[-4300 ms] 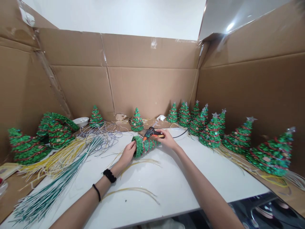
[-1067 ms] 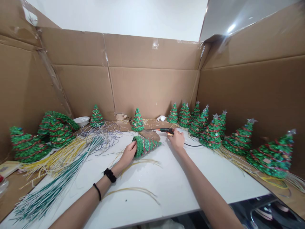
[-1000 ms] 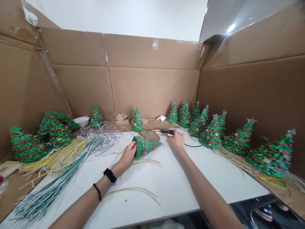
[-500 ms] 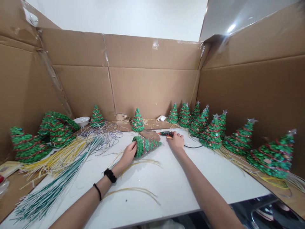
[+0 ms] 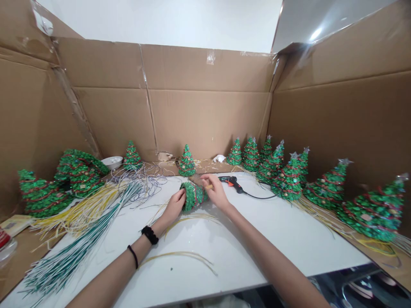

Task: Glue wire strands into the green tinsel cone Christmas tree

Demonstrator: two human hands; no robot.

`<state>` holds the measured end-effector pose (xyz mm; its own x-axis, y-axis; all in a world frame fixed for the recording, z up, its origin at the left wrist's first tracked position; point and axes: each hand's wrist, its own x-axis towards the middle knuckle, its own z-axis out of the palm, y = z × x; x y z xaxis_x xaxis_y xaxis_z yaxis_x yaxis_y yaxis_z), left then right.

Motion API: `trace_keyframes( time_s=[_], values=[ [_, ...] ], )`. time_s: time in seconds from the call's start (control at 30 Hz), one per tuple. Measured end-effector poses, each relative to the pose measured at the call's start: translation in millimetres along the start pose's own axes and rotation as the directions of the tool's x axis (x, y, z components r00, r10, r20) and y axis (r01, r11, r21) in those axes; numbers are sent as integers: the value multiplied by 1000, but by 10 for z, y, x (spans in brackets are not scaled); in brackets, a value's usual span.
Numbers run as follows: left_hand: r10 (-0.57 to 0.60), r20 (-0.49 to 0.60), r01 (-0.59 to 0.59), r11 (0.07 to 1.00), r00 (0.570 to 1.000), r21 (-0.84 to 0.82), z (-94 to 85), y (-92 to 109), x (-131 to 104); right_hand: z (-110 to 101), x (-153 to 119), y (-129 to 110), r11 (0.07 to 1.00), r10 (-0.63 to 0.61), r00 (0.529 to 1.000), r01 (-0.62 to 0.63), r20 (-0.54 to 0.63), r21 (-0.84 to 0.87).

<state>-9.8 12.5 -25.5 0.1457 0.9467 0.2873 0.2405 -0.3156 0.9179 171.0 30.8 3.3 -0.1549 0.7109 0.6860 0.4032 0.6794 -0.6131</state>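
A small green sequin tree (image 5: 192, 196) with red garland lies on its side on the white table (image 5: 257, 231). My left hand (image 5: 175, 206) grips its wide base. My right hand (image 5: 215, 191) covers the tip end of the tree, fingers curled on it, with a small tan piece pinched at the fingertips. A black and orange glue gun (image 5: 231, 182) lies on the table just right of my right hand, its black cord trailing right.
Finished trees with silver stars (image 5: 289, 175) line the right side and back. Larger green trees (image 5: 77, 171) sit at left by a white bowl (image 5: 111, 161). Bundles of yellow and green-white strips (image 5: 86, 222) spread across the left. Cardboard walls (image 5: 205, 115) enclose the table.
My right hand set the glue gun down on the table and came back left onto the tip of the lying tree. My left hand stayed on the base.
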Motion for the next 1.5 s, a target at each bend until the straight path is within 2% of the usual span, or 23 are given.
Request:
trace_keyframes(
  time_s=[0.13, 0.27, 0.53, 0.63, 0.9, 1.37, 1.5],
  values=[
    [11, -13, -10, 1000, 1000, 10, 1, 8, -6, 82, -32, -48, 992, 19, 998, -26, 57, 120],
    [6, -25, -5, 1000, 1000, 30, 8, 36, -16, 105, -50, -72, 993, -6, 997, -4, 79, 120],
    [43, -78, -35, 994, 996, 105, 1, 42, -20, 118, -63, -106, 987, 17, 993, -36, 120, 157],
    [33, -68, -29, 998, 997, 55, 2, 44, -12, 119, -60, -107, 986, 24, 992, -44, 123, 159],
    [-57, 42, 63, 984, 998, -168, 3, 138, -4, 131, -52, -118, 979, 57, 990, -81, 128, 190],
    [-102, 40, 108, 979, 994, -175, 2, 168, -3, 168, -44, -103, 966, 93, 990, -115, 105, 231],
    [-83, 42, 89, 981, 996, -170, -11, 166, -2, 181, -38, -88, 962, 92, 990, -117, 109, 247]
  ],
)
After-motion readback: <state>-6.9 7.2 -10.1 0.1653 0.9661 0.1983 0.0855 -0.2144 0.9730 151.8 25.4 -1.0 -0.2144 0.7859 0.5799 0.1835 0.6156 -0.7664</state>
